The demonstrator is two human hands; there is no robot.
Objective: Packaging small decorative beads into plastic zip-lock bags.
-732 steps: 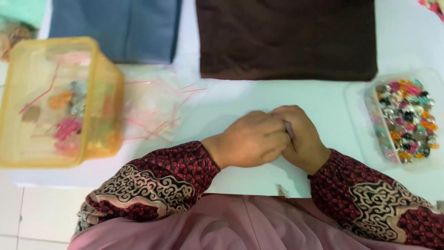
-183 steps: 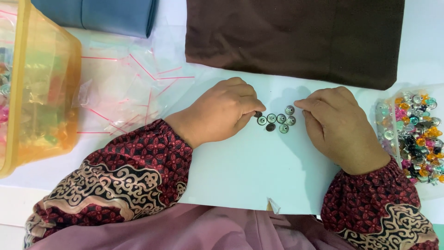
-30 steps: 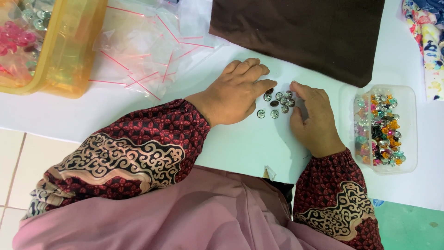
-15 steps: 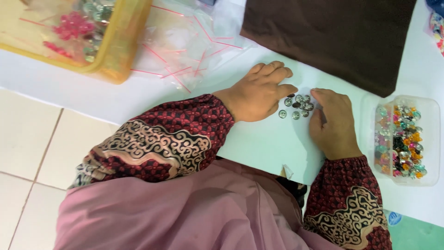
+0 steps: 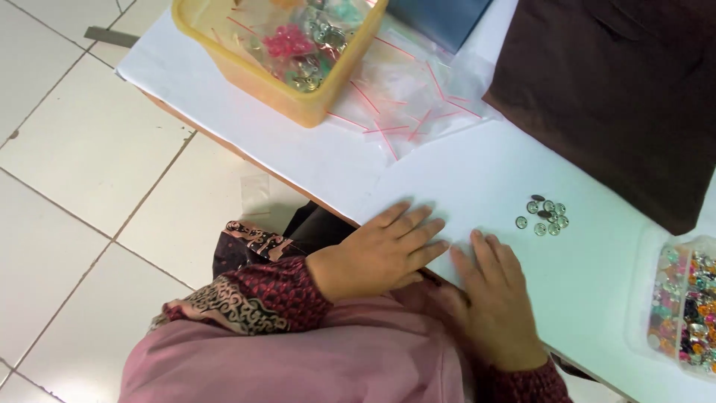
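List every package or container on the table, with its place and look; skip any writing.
Yellow tub: far left edge, translucent, rectangular, holding pink and silver bits.
Clear zip bags: loose pile beside the tub, red seal strips.
Clear plastic box: right edge, filled with many-coloured beads.
No labels, signs or screens.

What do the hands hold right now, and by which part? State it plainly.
Nothing. The left hand and right hand lie flat and open on the white table, apart from the small buttons.

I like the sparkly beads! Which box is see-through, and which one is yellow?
The clear plastic box of colourful beads sits at the table's right edge, near the right hand. The yellow plastic tub stands at the far left, holding small bags.
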